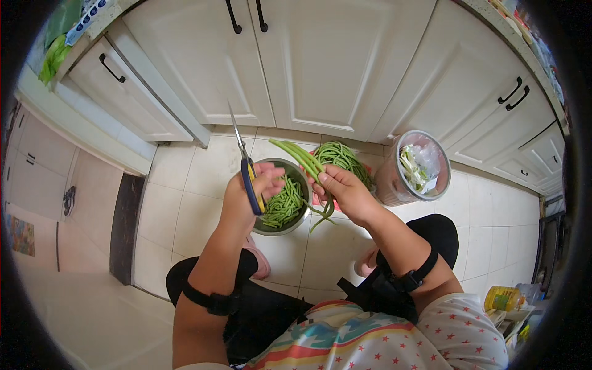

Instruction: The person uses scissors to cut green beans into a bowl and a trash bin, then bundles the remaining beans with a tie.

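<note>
A pair of scissors (249, 178) with dark blue and yellow handles rests in my left hand (266, 181), its blades together and pointing away from me. The fingers of that hand extend over a metal bowl (276, 232) holding many short-cut green bean pieces (286, 203). In my right hand (344, 187) is a small bunch of long green beans (298, 155), gripped between thumb and fingers. Their straight ends point up and left, while curled ends hang below the hand. Behind my right hand, a heap of uncut long beans (341, 157) lies on a red plastic bag (319, 200).
A lined trash bin (395, 178) with plastic and vegetable scraps stands at the right. White cabinets (342, 69) border the tiled floor (162, 222) ahead. My knees flank the work area. A yellow oil bottle (502, 298) sits at the far lower right.
</note>
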Motion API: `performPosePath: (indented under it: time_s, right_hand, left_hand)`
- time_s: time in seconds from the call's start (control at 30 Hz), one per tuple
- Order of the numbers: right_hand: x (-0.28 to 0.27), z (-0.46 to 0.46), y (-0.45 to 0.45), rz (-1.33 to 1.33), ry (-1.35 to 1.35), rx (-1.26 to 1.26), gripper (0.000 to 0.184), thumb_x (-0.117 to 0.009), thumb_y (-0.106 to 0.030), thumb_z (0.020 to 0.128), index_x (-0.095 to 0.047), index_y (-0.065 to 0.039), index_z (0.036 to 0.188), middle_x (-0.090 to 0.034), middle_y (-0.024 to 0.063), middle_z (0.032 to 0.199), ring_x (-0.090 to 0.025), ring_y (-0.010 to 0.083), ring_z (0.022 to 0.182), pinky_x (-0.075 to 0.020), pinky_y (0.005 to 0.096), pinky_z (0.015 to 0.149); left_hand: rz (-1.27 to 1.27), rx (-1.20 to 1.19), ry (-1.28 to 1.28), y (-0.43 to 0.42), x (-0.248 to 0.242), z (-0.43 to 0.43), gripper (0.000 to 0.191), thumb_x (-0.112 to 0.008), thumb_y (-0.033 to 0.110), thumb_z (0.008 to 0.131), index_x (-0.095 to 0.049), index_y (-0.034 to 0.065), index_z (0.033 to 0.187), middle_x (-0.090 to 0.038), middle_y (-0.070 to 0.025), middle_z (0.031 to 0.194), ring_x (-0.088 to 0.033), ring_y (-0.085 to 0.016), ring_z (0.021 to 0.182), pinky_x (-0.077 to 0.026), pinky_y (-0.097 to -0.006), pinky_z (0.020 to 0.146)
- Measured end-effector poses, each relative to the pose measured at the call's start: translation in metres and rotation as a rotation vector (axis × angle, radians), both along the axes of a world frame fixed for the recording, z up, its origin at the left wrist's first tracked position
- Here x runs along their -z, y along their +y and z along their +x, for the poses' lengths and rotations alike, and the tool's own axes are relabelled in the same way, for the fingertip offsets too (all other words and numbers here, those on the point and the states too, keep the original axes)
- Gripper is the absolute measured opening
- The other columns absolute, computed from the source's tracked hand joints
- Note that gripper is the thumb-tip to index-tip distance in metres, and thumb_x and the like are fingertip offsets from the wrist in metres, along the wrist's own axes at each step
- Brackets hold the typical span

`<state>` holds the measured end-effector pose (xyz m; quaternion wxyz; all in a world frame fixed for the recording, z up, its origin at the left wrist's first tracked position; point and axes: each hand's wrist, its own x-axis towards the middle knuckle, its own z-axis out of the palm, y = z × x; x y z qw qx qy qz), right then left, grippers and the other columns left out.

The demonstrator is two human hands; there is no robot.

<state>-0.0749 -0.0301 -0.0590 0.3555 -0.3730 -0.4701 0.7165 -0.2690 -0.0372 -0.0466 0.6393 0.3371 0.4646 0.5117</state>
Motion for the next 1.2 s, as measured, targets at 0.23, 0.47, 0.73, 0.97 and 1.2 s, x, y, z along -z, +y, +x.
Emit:
performPosePath:
  time_s: [0.23,0.47,0.73,0.97,1.2]
  right_hand:
    - [0.013,0.004,0.006,0.08,0.013,0.104,0.02,-0.037,-0.018,0.089,-0.051,-0.004,0.092,-0.042,-0.0036,0.066,-0.036,0.0056,0.057,-0.0314,0.0182,0.052]
    - [0.018,-0.001,0.004,0.23,-0.153,0.07,0.018,-0.038,-0.016,0.089,-0.05,-0.003,0.088,-0.041,-0.0038,0.063,-0.034,0.0045,0.053,-0.0297,0.0177,0.049]
    - [0.016,-0.006,-0.001,0.189,-0.258,-0.084,0.021,-0.039,-0.018,0.089,-0.052,-0.001,0.084,-0.042,-0.0027,0.063,-0.036,0.0055,0.057,-0.0328,0.0196,0.052]
    - [0.022,-0.008,0.003,0.158,-0.284,-0.192,0.022,-0.04,-0.019,0.088,-0.052,-0.001,0.083,-0.044,-0.0015,0.064,-0.039,0.0068,0.06,-0.035,0.021,0.055]
    - [0.054,-0.021,0.006,0.119,-0.264,-0.167,0.021,-0.036,-0.017,0.09,-0.052,-0.003,0.089,-0.038,-0.0036,0.065,-0.034,0.0053,0.06,-0.0304,0.0181,0.055]
  left_hand:
    - [-0.136,0.457,0.207,-0.03,0.025,-0.027,0.034,-0.056,0.017,0.076,-0.043,-0.0022,0.1,-0.056,-0.0109,0.082,-0.055,-0.018,0.078,-0.044,-0.0281,0.074]
    - [-0.092,0.743,0.4,-0.05,0.027,-0.035,0.032,-0.054,0.018,0.079,-0.042,-0.0008,0.102,-0.053,-0.0096,0.09,-0.052,-0.015,0.086,-0.041,-0.0266,0.077]
    - [0.009,0.733,0.488,-0.046,0.047,-0.038,0.03,-0.052,0.019,0.074,-0.043,-0.0003,0.095,-0.053,-0.0103,0.089,-0.052,-0.018,0.085,-0.041,-0.0273,0.076]
    - [-0.01,0.731,0.471,-0.046,0.053,-0.037,0.027,-0.053,0.016,0.074,-0.043,0.0001,0.093,-0.054,-0.0113,0.089,-0.052,-0.018,0.086,-0.041,-0.0275,0.076]
    - [-0.135,0.683,0.273,-0.045,0.071,-0.047,0.03,-0.057,0.016,0.074,-0.044,0.0011,0.096,-0.055,-0.0091,0.091,-0.052,-0.016,0.087,-0.041,-0.0254,0.077]
